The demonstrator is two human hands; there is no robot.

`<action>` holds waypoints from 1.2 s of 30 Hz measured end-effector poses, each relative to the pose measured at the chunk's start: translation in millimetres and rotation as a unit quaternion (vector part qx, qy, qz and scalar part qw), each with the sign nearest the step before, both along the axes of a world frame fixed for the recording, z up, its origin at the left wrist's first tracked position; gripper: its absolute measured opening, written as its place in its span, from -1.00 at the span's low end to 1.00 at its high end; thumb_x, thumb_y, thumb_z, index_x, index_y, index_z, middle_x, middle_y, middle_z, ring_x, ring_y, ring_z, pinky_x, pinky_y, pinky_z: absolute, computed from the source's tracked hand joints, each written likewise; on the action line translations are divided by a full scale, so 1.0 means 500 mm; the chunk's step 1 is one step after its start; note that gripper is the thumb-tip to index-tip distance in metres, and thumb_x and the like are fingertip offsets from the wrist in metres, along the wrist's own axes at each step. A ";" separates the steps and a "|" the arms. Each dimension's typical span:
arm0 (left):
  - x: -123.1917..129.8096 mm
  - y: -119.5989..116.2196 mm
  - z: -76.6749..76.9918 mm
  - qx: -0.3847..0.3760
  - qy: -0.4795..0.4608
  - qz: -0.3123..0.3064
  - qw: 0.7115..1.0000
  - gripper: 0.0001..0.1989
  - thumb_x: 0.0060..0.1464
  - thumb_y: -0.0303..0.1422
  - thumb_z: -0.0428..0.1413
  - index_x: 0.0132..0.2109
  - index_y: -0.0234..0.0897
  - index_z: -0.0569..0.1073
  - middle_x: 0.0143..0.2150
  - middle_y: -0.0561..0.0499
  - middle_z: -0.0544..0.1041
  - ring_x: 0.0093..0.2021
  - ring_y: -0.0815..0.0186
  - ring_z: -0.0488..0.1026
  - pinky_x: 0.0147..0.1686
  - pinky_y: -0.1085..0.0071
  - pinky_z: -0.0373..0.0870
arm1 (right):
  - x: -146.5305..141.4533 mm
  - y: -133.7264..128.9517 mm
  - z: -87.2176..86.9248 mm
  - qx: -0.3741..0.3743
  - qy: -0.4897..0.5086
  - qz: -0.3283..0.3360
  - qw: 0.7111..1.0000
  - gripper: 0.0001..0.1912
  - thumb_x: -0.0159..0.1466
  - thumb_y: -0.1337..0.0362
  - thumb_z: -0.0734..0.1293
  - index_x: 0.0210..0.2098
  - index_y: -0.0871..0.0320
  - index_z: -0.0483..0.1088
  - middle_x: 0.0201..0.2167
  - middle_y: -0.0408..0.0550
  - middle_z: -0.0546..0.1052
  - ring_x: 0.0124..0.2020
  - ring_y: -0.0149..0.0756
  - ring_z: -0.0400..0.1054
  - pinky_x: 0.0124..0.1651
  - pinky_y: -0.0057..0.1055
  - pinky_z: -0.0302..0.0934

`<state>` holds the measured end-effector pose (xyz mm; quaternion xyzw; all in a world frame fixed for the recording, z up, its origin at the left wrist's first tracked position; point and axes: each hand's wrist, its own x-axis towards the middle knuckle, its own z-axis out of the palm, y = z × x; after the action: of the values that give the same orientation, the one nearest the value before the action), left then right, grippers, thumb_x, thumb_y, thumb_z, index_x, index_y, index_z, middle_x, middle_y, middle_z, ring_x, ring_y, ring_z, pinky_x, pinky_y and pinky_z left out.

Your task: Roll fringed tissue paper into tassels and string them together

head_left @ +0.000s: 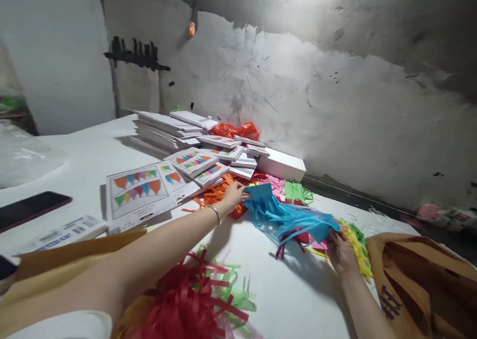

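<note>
Between my two hands stretches a blue paper tassel fringe (286,217), held above the white table. My left hand (234,195) pinches its upper left corner, next to the orange fringe (219,190). At the other end, my right hand (340,249) is closed on the right edge, beside yellow fringe (357,249). Pink fringe (275,184) and green fringe (298,191) lie behind the blue one, partly covered. Close to me is a loose heap of red fringe (182,299) with light green strips (234,294) under it.
Printed cards with bunting pictures (139,192) and stacked white packs (167,130) spread at the left. A white box (283,165) stands near the wall. A phone (32,210) lies far left. A brown bag (421,274) sits at the right.
</note>
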<state>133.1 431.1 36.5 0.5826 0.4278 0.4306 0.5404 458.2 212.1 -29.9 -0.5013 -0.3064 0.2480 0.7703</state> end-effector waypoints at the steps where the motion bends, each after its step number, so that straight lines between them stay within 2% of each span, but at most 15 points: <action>1: 0.008 0.008 0.017 0.015 -0.008 0.007 1.000 -0.69 0.30 -0.26 0.13 0.11 -0.31 0.42 0.05 -0.11 0.50 -0.08 0.20 0.53 -0.12 0.17 0.55 | 0.011 -0.021 0.007 0.007 0.010 -0.009 1.000 -0.76 0.38 0.17 0.35 -0.03 0.17 0.41 -0.10 -0.06 0.51 -0.19 -0.33 0.46 -0.16 -0.31 0.42; 4: 0.041 0.027 0.065 0.067 -0.020 0.017 0.997 -0.68 0.30 -0.26 0.13 0.12 -0.31 0.42 0.05 -0.11 0.50 -0.08 0.19 0.53 -0.12 0.17 0.55 | 0.030 -0.083 0.025 0.024 0.026 -0.036 0.999 -0.76 0.38 0.17 0.35 -0.06 0.20 0.42 -0.15 -0.08 0.51 -0.24 -0.35 0.46 -0.20 -0.33 0.42; 6: 0.063 0.026 0.082 0.101 -0.010 0.011 0.995 -0.68 0.31 -0.26 0.13 0.12 -0.31 0.42 0.05 -0.11 0.49 -0.08 0.19 0.52 -0.12 0.17 0.55 | 0.029 -0.122 0.038 0.028 0.023 -0.045 0.998 -0.76 0.38 0.16 0.35 -0.08 0.21 0.42 -0.18 -0.09 0.52 -0.26 -0.36 0.46 -0.20 -0.33 0.42; 10: 0.074 -0.020 0.064 0.158 0.071 -0.045 0.984 -0.72 0.30 -0.26 0.13 0.07 -0.32 0.44 0.00 -0.09 0.52 -0.11 0.21 0.53 -0.14 0.19 0.54 | 0.001 -0.197 0.072 0.028 -0.011 -0.032 0.999 -0.75 0.34 0.13 0.39 -0.17 0.21 0.46 -0.24 -0.11 0.56 -0.28 -0.36 0.48 -0.19 -0.32 0.41; 13: 0.061 -0.092 0.049 0.224 0.139 -0.101 0.959 -0.77 0.24 -0.25 0.19 -0.06 -0.33 0.49 -0.05 -0.07 0.53 -0.11 0.20 0.51 -0.09 0.16 0.50 | -0.041 -0.244 0.099 0.013 -0.042 -0.001 0.999 -0.66 0.13 0.05 0.54 -0.26 0.16 0.52 -0.34 -0.12 0.59 -0.32 -0.32 0.49 -0.22 -0.35 0.40; 16: 0.059 -0.207 0.071 0.311 0.167 -0.174 0.919 -0.71 0.08 -0.17 0.28 -0.17 -0.29 0.52 -0.08 -0.12 0.54 -0.08 0.11 0.50 -0.02 0.15 0.44 | -0.095 -0.276 0.128 -0.017 -0.074 0.040 0.996 -0.60 -0.02 0.03 0.61 -0.30 0.13 0.56 -0.40 -0.10 0.61 -0.34 -0.29 0.49 -0.28 -0.42 0.36; 20: 0.077 -0.395 0.129 0.416 0.160 -0.310 0.840 -0.43 -0.04 -0.09 0.34 0.10 -0.16 0.46 0.09 -0.06 0.53 0.08 0.14 0.46 0.09 0.30 0.39 | -0.170 -0.297 0.166 -0.062 -0.122 0.099 0.986 -0.62 0.03 0.01 0.58 -0.29 0.14 0.56 -0.40 -0.04 0.62 -0.39 -0.29 0.47 -0.32 -0.41 0.34; 21: 0.080 -0.434 0.139 0.454 0.173 -0.326 0.811 -0.50 0.02 -0.14 0.32 0.08 -0.18 0.47 0.07 -0.06 0.55 0.06 0.16 0.47 0.05 0.33 0.40 | -0.185 -0.301 0.173 -0.071 -0.135 0.109 0.982 -0.60 0.04 -0.01 0.57 -0.29 0.14 0.56 -0.39 -0.02 0.62 -0.38 -0.26 0.48 -0.31 -0.38 0.35; 23: 0.084 -0.491 0.151 0.523 0.215 -0.326 0.758 -0.84 0.19 -0.30 0.18 -0.11 -0.23 0.52 -0.12 -0.05 0.60 -0.11 0.22 0.53 -0.10 0.39 0.42 | -0.210 -0.315 0.184 -0.085 -0.164 0.104 0.977 -0.55 0.02 -0.04 0.56 -0.25 0.14 0.56 -0.31 0.02 0.62 -0.29 -0.18 0.49 -0.23 -0.31 0.38; 24: 0.083 -0.509 0.152 0.543 0.234 -0.313 0.743 -0.90 0.24 -0.37 0.11 -0.21 -0.26 0.52 -0.22 -0.06 0.60 -0.20 0.23 0.53 -0.17 0.38 0.42 | -0.221 -0.324 0.186 -0.090 -0.178 0.084 0.976 -0.52 0.02 -0.06 0.55 -0.21 0.14 0.55 -0.24 0.04 0.62 -0.21 -0.14 0.49 -0.15 -0.27 0.38; 25: 0.082 -0.521 0.152 0.553 0.252 -0.297 0.736 -0.84 0.25 -0.41 0.06 -0.29 -0.29 0.50 -0.29 -0.08 0.59 -0.26 0.23 0.53 -0.22 0.36 0.41 | -0.232 -0.335 0.188 -0.093 -0.190 0.056 0.976 -0.50 0.04 -0.08 0.53 -0.18 0.14 0.53 -0.17 0.06 0.60 -0.14 -0.11 0.48 -0.08 -0.24 0.37; 28: 0.075 -0.543 0.146 0.567 0.287 -0.259 0.727 -0.83 0.22 -0.44 0.06 -0.35 -0.33 0.47 -0.34 -0.13 0.54 -0.30 0.16 0.50 -0.24 0.26 0.40 | -0.275 -0.373 0.185 -0.106 -0.218 -0.007 0.970 -0.47 0.16 -0.14 0.43 -0.09 0.16 0.48 -0.07 0.12 0.57 -0.04 -0.07 0.45 0.04 -0.18 0.33; 32: 0.070 -0.579 0.142 0.579 0.301 -0.278 0.705 -0.92 0.12 -0.48 0.12 -0.36 -0.30 0.43 -0.32 -0.09 0.52 -0.25 0.15 0.47 -0.18 0.24 0.39 | -0.337 -0.410 0.182 -0.140 -0.269 0.010 0.953 -0.50 0.19 -0.01 0.43 0.01 0.15 0.45 -0.13 0.04 0.61 -0.14 -0.12 0.51 -0.07 -0.27 0.39; 34: 0.067 -0.598 0.141 0.567 0.296 -0.293 0.711 -0.91 0.10 -0.51 0.11 -0.36 -0.28 0.41 -0.31 -0.07 0.51 -0.25 0.17 0.46 -0.18 0.26 0.39 | -0.346 -0.419 0.183 -0.157 -0.301 0.013 0.941 -0.61 0.23 0.11 0.37 0.01 0.13 0.47 -0.21 -0.05 0.62 -0.23 -0.18 0.52 -0.18 -0.34 0.39; 36: 0.059 -0.611 0.141 0.543 0.284 -0.302 0.730 -0.91 0.12 -0.51 0.09 -0.35 -0.27 0.40 -0.29 -0.07 0.49 -0.26 0.18 0.45 -0.21 0.29 0.39 | -0.336 -0.427 0.184 -0.172 -0.339 -0.003 0.925 -0.74 0.24 0.24 0.30 -0.13 0.13 0.54 -0.34 -0.08 0.62 -0.34 -0.19 0.50 -0.28 -0.35 0.36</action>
<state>162.6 125.8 107.0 0.9705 0.0558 0.2180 0.0863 290.1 -1.5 62.3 -0.6814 -0.5003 0.1099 0.5228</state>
